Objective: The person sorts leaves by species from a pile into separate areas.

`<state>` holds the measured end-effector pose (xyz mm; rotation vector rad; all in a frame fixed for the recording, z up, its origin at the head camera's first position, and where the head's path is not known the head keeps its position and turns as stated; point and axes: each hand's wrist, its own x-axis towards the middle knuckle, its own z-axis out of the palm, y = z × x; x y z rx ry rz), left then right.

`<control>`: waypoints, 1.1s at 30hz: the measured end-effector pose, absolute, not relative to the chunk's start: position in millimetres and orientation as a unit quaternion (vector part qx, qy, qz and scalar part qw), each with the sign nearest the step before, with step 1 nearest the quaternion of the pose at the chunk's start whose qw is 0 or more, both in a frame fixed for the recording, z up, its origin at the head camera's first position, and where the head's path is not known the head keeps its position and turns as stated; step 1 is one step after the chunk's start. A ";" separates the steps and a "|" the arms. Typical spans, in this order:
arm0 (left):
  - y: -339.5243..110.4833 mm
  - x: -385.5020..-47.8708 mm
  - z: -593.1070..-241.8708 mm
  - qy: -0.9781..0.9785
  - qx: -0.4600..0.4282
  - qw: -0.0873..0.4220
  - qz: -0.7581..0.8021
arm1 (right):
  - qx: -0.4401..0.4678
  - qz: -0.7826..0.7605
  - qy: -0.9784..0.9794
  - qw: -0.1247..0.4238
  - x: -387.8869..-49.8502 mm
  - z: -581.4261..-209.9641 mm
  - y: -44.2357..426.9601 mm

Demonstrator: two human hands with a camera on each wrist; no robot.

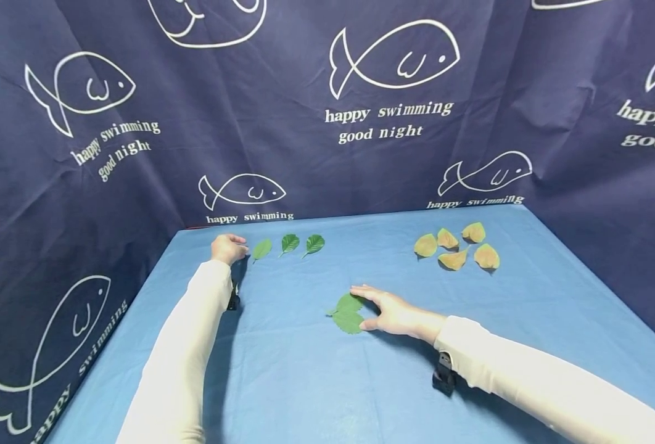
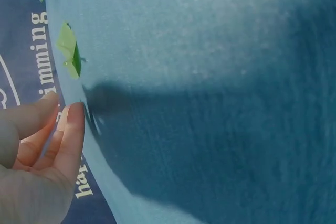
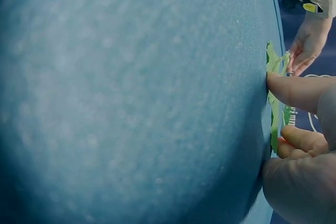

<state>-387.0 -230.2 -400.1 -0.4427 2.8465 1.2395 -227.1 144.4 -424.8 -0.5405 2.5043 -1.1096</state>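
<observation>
My left hand point(image 1: 229, 248) is at the far left of the blue table, just left of a row of three green leaves point(image 1: 262, 249). In the left wrist view, its thumb and fingers are slightly bent over the cloth, and no leaf shows between them. Near the table's middle lie two overlapping green leaves point(image 1: 348, 322) with their stems pointing left. My right hand point(image 1: 396, 313) reaches over their right edge, thumb and fingers spread apart. One fingertip touches the green leaves point(image 3: 274, 116) in the right wrist view.
Several yellow-brown leaves point(image 1: 452, 260) lie grouped at the far right of the table point(image 1: 305, 382). A dark blue cloth point(image 1: 305, 160) with white fish drawings stands behind and along the sides. Each wrist wears a small black device point(image 1: 444, 374).
</observation>
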 end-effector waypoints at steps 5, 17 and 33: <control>-234.7 -387.6 -399.8 0.895 -0.139 -0.015 0.423 | -0.187 -0.393 0.883 0.175 -227.4 -425.0 142.1; -230.2 -376.9 -400.5 0.861 -0.103 -0.031 0.497 | -0.188 -0.406 0.875 0.183 -229.7 -426.1 139.4; -184.4 -344.3 -403.0 0.807 -0.016 0.036 0.590 | -0.185 -0.425 0.864 0.195 -230.4 -424.9 142.8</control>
